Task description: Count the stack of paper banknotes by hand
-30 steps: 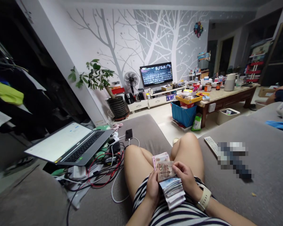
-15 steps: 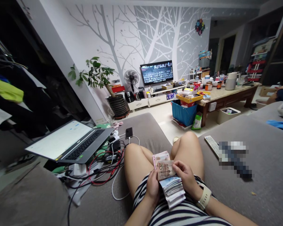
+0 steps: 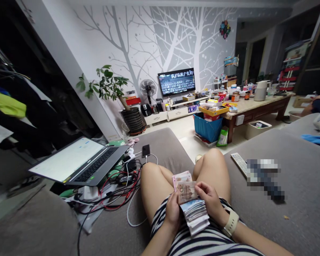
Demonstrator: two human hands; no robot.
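Observation:
I sit on a grey sofa [image 3: 290, 192] with a thick stack of banknotes [image 3: 194, 215] in my lap. My left hand [image 3: 172, 212] grips the stack from the left, thumb on top. My right hand [image 3: 209, 200], a pale watch on its wrist, pinches a brown banknote [image 3: 186, 192] lifted at the top of the stack. Pink notes [image 3: 180, 177] stick up behind it. Both hands are closed on the money above my striped shorts.
An open laptop [image 3: 80, 161] sits to my left above tangled cables [image 3: 114, 192], with a phone [image 3: 145, 150] nearby. A remote [image 3: 240, 161] lies on the sofa to my right. Farther off are a cluttered coffee table [image 3: 256, 105], blue bin [image 3: 207, 129], TV [image 3: 176, 81], potted plant [image 3: 114, 90]. Another person's arm [image 3: 316, 103] shows far right.
The view has shifted slightly. My hands and the banknotes stay almost where they were.

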